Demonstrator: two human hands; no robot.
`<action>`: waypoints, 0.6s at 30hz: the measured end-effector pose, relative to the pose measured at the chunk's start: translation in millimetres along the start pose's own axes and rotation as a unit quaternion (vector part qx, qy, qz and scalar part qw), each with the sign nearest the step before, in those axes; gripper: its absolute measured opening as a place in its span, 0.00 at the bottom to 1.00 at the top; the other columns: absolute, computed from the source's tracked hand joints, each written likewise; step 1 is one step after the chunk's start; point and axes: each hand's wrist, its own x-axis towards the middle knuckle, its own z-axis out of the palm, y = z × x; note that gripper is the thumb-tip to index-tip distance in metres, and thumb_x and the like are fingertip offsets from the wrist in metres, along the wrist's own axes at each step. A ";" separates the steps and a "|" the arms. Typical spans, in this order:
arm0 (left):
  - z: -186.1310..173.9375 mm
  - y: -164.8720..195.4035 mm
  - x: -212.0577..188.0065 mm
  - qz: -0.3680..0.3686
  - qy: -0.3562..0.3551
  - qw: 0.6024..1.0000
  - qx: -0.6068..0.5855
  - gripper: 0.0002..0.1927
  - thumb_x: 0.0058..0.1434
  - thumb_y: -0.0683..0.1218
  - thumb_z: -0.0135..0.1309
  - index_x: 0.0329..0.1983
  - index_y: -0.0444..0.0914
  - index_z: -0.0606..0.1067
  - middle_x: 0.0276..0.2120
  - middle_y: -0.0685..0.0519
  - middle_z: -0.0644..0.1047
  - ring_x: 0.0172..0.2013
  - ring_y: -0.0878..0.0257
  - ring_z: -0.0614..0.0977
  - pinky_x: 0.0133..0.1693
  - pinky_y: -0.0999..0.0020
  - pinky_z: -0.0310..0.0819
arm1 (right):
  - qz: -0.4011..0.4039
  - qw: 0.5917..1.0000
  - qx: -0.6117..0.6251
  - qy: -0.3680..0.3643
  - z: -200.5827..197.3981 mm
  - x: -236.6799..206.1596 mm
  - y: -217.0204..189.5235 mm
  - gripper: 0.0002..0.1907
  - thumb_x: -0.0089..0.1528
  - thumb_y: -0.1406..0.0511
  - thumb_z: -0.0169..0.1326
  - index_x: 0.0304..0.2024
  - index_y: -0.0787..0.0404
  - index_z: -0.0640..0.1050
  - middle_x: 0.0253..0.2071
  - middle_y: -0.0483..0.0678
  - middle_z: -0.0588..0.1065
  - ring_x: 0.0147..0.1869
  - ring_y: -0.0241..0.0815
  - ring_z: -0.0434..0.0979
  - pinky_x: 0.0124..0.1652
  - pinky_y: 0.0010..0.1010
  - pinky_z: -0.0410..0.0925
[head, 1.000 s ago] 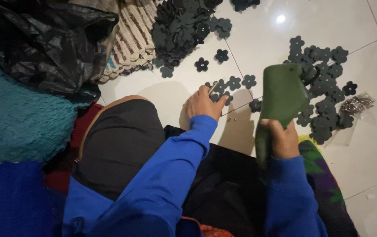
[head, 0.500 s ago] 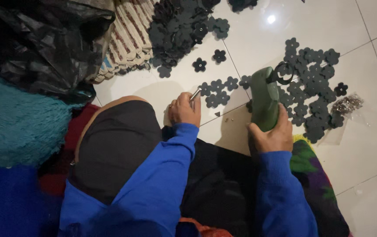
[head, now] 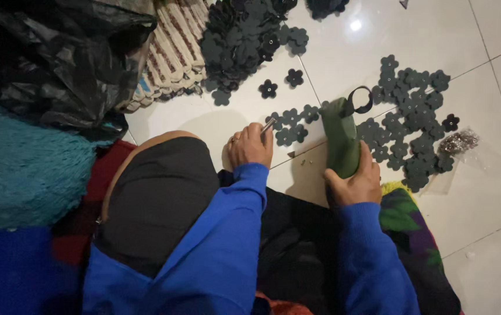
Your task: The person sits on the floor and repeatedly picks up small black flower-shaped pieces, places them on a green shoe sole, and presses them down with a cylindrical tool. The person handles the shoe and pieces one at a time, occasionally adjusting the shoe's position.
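Observation:
My left hand is closed around a small thin metal piece that pokes out toward a cluster of dark flower-shaped cutouts on the white tile floor. My right hand grips the lower end of a folded dark green piece of material, held upright, with a black loop at its top. Both arms wear blue sleeves. My knee in dark cloth lies below the left hand.
Several more flower cutouts lie in a spread on the right and in a heap at the top. A black plastic bag, a woven mat, a teal fluffy rug and a small clear packet of metal bits surround me.
My left hand lifted off the cutouts and drew back, now holding the small metal piece. My right hand lowered the green material and tilted it, with the black loop now showing.

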 end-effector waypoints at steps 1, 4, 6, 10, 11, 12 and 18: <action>-0.2 0.9 -1.0 0.001 -0.003 1.000 -0.006 0.13 0.65 0.56 0.57 0.37 0.43 0.74 0.34 0.49 0.79 0.38 0.48 0.80 0.44 0.51 0.71 | -0.011 1.000 0.011 0.007 -0.6 -3.1 -2.8 0.52 0.49 0.53 0.67 0.73 0.55 0.63 0.57 0.62 0.70 0.59 0.63 0.71 0.54 0.50 0.68; 0.3 3.6 -1.5 0.010 0.012 1.000 -0.007 0.12 0.64 0.55 0.57 0.37 0.43 0.74 0.33 0.49 0.79 0.38 0.49 0.80 0.45 0.51 0.71 | -0.054 0.998 0.031 0.028 -2.7 -6.9 -14.0 0.53 0.48 0.54 0.68 0.73 0.55 0.63 0.57 0.61 0.70 0.59 0.62 0.72 0.54 0.48 0.69; 0.6 4.4 -2.3 0.014 0.017 1.000 -0.003 0.12 0.63 0.55 0.57 0.36 0.43 0.74 0.33 0.49 0.79 0.38 0.48 0.80 0.45 0.50 0.70 | -0.055 0.997 0.036 0.033 -3.1 -11.2 -21.4 0.53 0.47 0.54 0.68 0.73 0.55 0.62 0.56 0.61 0.70 0.58 0.61 0.73 0.54 0.48 0.69; 1.7 5.8 -2.9 0.009 -0.007 1.000 -0.001 0.13 0.63 0.55 0.57 0.37 0.42 0.73 0.33 0.49 0.79 0.38 0.48 0.80 0.44 0.51 0.70 | -0.049 0.997 0.035 0.044 -2.9 -14.5 -23.3 0.53 0.48 0.55 0.69 0.73 0.55 0.61 0.54 0.61 0.70 0.56 0.61 0.74 0.53 0.49 0.70; 1.9 6.2 -2.6 0.007 -0.015 1.000 0.000 0.13 0.64 0.55 0.56 0.37 0.42 0.73 0.33 0.49 0.79 0.38 0.49 0.80 0.44 0.52 0.70 | -0.061 0.996 0.036 0.052 -1.6 -13.8 -20.9 0.53 0.49 0.55 0.69 0.73 0.55 0.61 0.53 0.61 0.70 0.56 0.61 0.74 0.53 0.49 0.70; 1.7 6.7 -2.6 0.007 -0.012 1.000 -0.003 0.12 0.64 0.55 0.56 0.37 0.42 0.73 0.33 0.49 0.79 0.38 0.49 0.80 0.44 0.52 0.70 | -0.035 0.999 0.003 0.016 0.1 -9.9 -17.5 0.54 0.48 0.54 0.70 0.74 0.54 0.61 0.53 0.62 0.69 0.55 0.62 0.73 0.52 0.49 0.70; -0.6 10.1 -3.3 -0.001 -0.020 1.000 0.002 0.11 0.64 0.54 0.57 0.37 0.43 0.73 0.33 0.50 0.79 0.39 0.49 0.80 0.45 0.50 0.70 | -0.019 1.000 0.010 0.000 13.1 -3.2 0.2 0.52 0.49 0.55 0.68 0.74 0.52 0.62 0.52 0.61 0.71 0.55 0.62 0.74 0.53 0.49 0.69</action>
